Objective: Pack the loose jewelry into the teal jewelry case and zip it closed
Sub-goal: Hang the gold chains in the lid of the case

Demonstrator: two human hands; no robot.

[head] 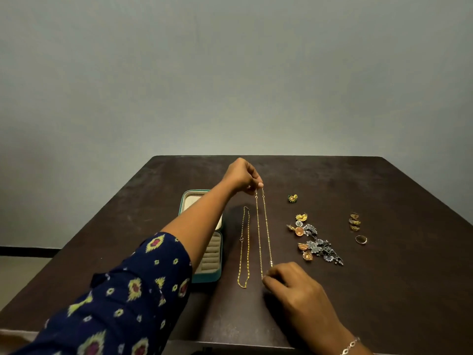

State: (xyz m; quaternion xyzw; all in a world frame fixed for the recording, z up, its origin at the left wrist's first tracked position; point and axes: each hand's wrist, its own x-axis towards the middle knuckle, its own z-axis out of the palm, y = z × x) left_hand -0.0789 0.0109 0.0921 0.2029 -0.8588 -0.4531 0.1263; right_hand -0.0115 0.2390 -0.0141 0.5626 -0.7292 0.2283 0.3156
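- Left hand (242, 176) pinches the long gold chain's (263, 231) far end; right hand (294, 283) pinches its near end.
- Teal jewelry case (204, 242) lies open toward the worktop's (396, 290) left edge.
- Short chain (244, 249) between case and long chain; earrings (313, 242) and rings (355, 225) toward the right edge.

I take the open teal zip-around jewelry case (204, 242) as my landmark; it sits on the dark brown wooden desk (384, 290), left of centre, partly behind the left forearm. Just right of the case lies a short gold chain (244, 247), running front to back. Right of that, a long gold chain (263, 231) stretches between my left hand (243, 176), behind the case's far end, and my right hand (294, 283), beyond its near corner. Farther right lies a cluster of gold and silver earrings (313, 242), with one small green-and-gold stud (292, 198) behind it. Farthest from the case, four gold rings (357, 228) lie in a front-to-back row.
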